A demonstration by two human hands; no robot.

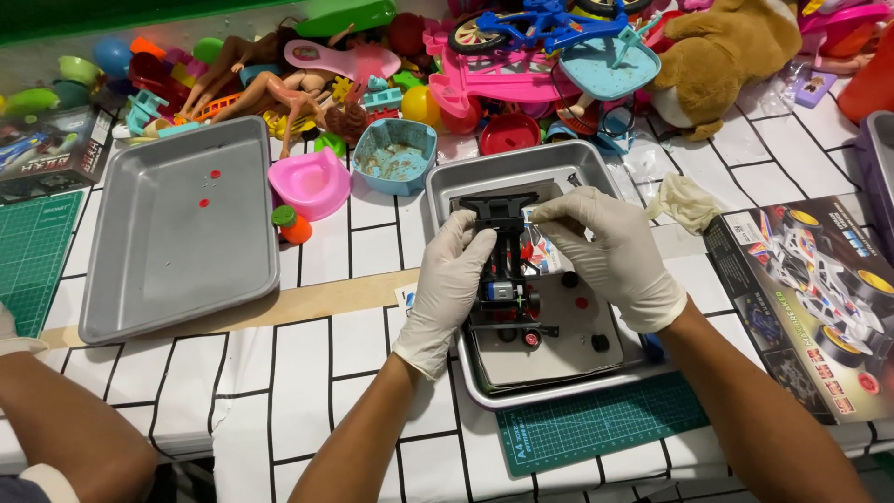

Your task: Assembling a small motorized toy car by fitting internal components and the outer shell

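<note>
Gloved hands grip boxy black plastic chassis.

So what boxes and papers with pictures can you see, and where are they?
Big box: right table edge, flat, dark, with a picture of a white toy car with yellow wheels.
Small box: far left, dark, with a blue car picture.
Printed sheet: in the tray, beneath the hands, mostly hidden.

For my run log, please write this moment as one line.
hands: left, right gloved, both holding black toy car chassis | under: grey metal tray
</note>
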